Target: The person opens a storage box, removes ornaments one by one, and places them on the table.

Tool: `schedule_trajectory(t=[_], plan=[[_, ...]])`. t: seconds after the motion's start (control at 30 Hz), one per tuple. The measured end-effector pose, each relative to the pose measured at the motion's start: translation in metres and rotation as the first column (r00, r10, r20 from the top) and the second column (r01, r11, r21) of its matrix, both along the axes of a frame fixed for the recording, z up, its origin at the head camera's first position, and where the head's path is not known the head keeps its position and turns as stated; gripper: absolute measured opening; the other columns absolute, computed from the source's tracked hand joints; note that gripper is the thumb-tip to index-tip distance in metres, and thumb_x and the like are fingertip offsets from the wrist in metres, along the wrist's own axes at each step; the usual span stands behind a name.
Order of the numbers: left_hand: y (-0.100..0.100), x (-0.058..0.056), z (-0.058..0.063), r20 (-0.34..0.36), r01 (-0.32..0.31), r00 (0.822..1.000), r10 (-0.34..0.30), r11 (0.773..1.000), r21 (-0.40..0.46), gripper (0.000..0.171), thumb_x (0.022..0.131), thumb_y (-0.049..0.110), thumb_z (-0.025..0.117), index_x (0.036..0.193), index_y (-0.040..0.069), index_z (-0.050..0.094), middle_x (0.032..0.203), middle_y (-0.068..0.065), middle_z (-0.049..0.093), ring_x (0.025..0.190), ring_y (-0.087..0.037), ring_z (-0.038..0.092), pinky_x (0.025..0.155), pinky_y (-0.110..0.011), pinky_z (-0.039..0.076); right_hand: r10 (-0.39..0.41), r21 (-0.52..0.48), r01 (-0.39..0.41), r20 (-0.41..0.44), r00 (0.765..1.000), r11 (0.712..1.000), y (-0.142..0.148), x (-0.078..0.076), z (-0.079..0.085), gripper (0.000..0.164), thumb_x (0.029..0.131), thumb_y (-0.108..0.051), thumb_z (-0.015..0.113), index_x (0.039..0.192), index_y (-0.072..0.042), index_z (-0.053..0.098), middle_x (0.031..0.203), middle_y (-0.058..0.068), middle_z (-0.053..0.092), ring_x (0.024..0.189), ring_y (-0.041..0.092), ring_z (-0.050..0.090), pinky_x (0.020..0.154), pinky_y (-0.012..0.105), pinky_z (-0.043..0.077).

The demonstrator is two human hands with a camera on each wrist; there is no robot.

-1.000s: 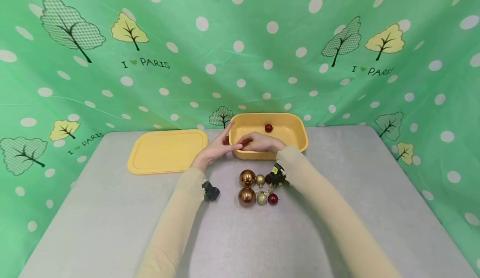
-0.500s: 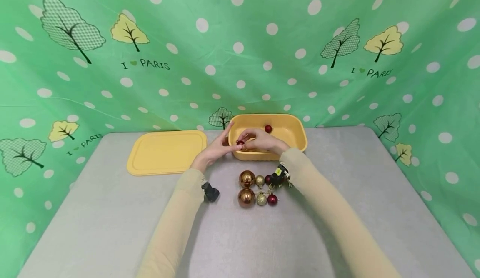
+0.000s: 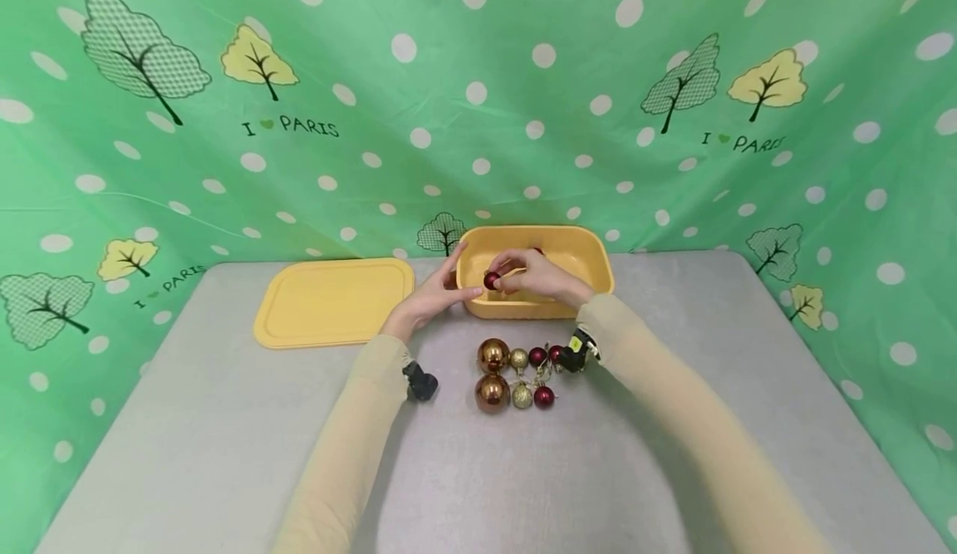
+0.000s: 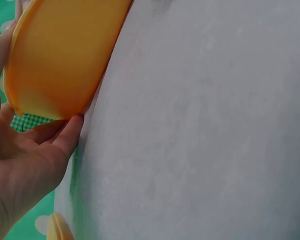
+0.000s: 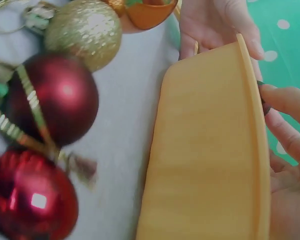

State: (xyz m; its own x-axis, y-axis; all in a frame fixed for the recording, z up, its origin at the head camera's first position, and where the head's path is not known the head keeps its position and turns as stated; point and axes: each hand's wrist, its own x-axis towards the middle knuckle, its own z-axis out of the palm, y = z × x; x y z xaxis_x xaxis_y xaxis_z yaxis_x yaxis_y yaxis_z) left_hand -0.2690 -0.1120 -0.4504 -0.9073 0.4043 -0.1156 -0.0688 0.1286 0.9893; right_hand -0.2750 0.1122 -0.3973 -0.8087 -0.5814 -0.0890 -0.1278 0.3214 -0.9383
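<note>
In the head view, a yellow plastic box (image 3: pixel 591 259) stands at the back of the table. My left hand (image 3: pixel 429 296) holds its left end, thumb by the rim; the left wrist view has the fingers (image 4: pixel 67 137) against the end wall. Over the left part of the box, my right hand (image 3: pixel 542 276) pinches a small dark red bauble (image 3: pixel 491 281) between thumb and fingertips. Another red bauble (image 3: pixel 538 251) shows inside the box, mostly hidden by that hand. In the right wrist view, the box's side wall (image 5: pixel 205 145) covers most of the pinched bauble.
In front of the box lie two large copper baubles (image 3: pixel 492 393), gold glitter baubles (image 3: pixel 522 395) and several red baubles (image 3: pixel 544 397), some with gold cords. A flat yellow lid (image 3: pixel 334 302) lies to the left. Green dotted cloth (image 3: pixel 478 122) hangs behind the grey table.
My right hand has lifted the red bauble from the box's left end and moved slightly right, exposing it. It now covers more of the other bauble. My left hand stays in place.
</note>
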Motion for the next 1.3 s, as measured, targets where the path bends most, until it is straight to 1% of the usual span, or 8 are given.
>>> schedule_trajectory(t=[0.2,0.43,0.63,0.7,0.8,0.93,1.03,1.3], plan=[[-0.001,0.001,0.002,0.004,-0.01,1.0,0.01,1.0,-0.014,0.097,0.086,0.012,0.074,0.155,0.041,0.01,0.153,-0.025,0.024,0.135,-0.032,0.035,0.111,-0.042,0.027,-0.009,0.014,0.009,-0.042,0.999,1.0,0.01,0.007,0.009,0.026,0.09,0.001,0.062,0.114,0.009,0.057,0.108,0.023,0.062,0.095,0.029,0.063,0.083,0.041,0.055],[-0.001,0.002,0.006,0.004,-0.019,1.0,0.019,0.999,-0.029,0.097,0.086,0.013,0.074,0.155,0.04,0.01,0.153,-0.026,0.024,0.136,-0.033,0.034,0.111,-0.042,0.027,-0.005,0.041,0.008,-0.073,0.997,0.999,0.021,0.016,0.013,0.025,0.09,-0.004,0.065,0.112,0.006,0.059,0.104,0.017,0.062,0.091,0.026,0.062,0.079,0.038,0.055],[-0.001,0.002,0.008,0.005,-0.022,1.0,0.022,0.999,-0.034,0.096,0.087,0.012,0.073,0.155,0.04,0.011,0.155,-0.024,0.021,0.137,-0.033,0.032,0.112,-0.042,0.026,-0.059,0.066,0.073,-0.192,0.98,0.995,0.03,0.025,0.018,0.023,0.09,-0.009,0.067,0.109,0.002,0.062,0.102,0.015,0.064,0.09,0.026,0.063,0.08,0.037,0.052],[-0.001,0.003,0.008,0.006,-0.024,1.0,0.024,0.999,-0.034,0.096,0.087,0.012,0.073,0.154,0.041,0.011,0.155,-0.023,0.021,0.137,-0.033,0.032,0.112,-0.042,0.025,-0.075,0.061,0.09,-0.212,0.974,0.994,0.033,0.029,0.02,0.023,0.09,-0.01,0.068,0.108,0.002,0.063,0.102,0.015,0.065,0.09,0.028,0.063,0.08,0.038,0.052],[0.0,0.003,0.007,0.01,-0.024,1.0,0.024,0.999,-0.035,0.097,0.086,0.012,0.074,0.154,0.041,0.011,0.155,-0.023,0.021,0.137,-0.032,0.032,0.112,-0.042,0.025,-0.063,0.019,0.068,-0.202,0.977,0.997,0.039,0.035,0.024,0.024,0.089,-0.005,0.067,0.11,0.005,0.061,0.104,0.018,0.064,0.09,0.036,0.064,0.079,0.041,0.054],[0.0,0.002,0.006,0.006,-0.019,1.0,0.019,0.999,-0.028,0.097,0.086,0.011,0.074,0.155,0.04,0.011,0.155,-0.023,0.02,0.137,-0.033,0.032,0.112,-0.042,0.025,-0.029,-0.021,0.026,-0.19,0.981,0.999,0.048,0.044,0.026,0.024,0.089,0.001,0.066,0.11,0.009,0.059,0.103,0.021,0.063,0.089,0.043,0.063,0.076,0.038,0.056],[0.0,0.002,0.006,0.003,-0.015,1.0,0.015,1.0,-0.023,0.097,0.087,0.011,0.073,0.155,0.04,0.011,0.155,-0.024,0.02,0.137,-0.033,0.032,0.112,-0.042,0.025,-0.011,-0.03,0.006,-0.17,0.985,1.0,0.054,0.051,0.024,0.024,0.088,0.002,0.065,0.11,0.009,0.059,0.104,0.021,0.063,0.09,0.045,0.062,0.076,0.038,0.056],[0.001,0.003,0.005,-0.01,-0.009,1.0,0.009,1.0,-0.023,0.096,0.087,0.01,0.072,0.155,0.037,0.01,0.156,-0.024,0.018,0.136,-0.034,0.033,0.112,-0.042,0.025,0.016,-0.011,-0.018,-0.16,0.987,1.0,0.064,0.069,0.017,0.026,0.087,0.002,0.064,0.112,0.007,0.059,0.107,0.018,0.062,0.09,0.026,0.063,0.08,0.032,0.054]])
